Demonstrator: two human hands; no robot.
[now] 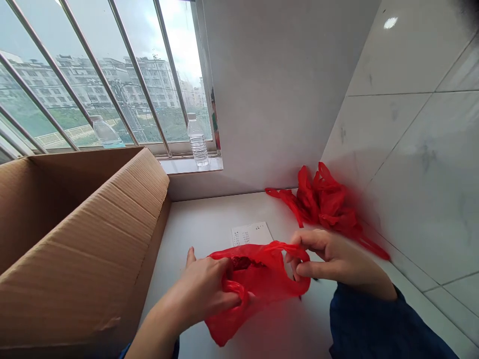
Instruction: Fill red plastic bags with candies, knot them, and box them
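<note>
A thin red plastic bag (pixel 262 279) is held above the white tabletop, its mouth spread between my hands. My left hand (pixel 211 286) grips the bag's left side, with the fingers passed through the handle loop and the thumb pointing up. On the right, my right hand (pixel 318 254) has its fingers hooked in the other handle loop and closed on the plastic. Something dark red with a bumpy surface (pixel 243 263) shows inside the bag's opening; what it is I cannot make out. Behind the bag lies a white sheet (pixel 254 233) with handwriting, partly covered.
A large open cardboard box (pixel 101 239) stands on the left. More crumpled red plastic bags (pixel 325 199) lie in the back right corner against the tiled wall. A clear water bottle (pixel 197 142) stands on the sill of the barred window, and another bottle (pixel 107 132) leans behind the box.
</note>
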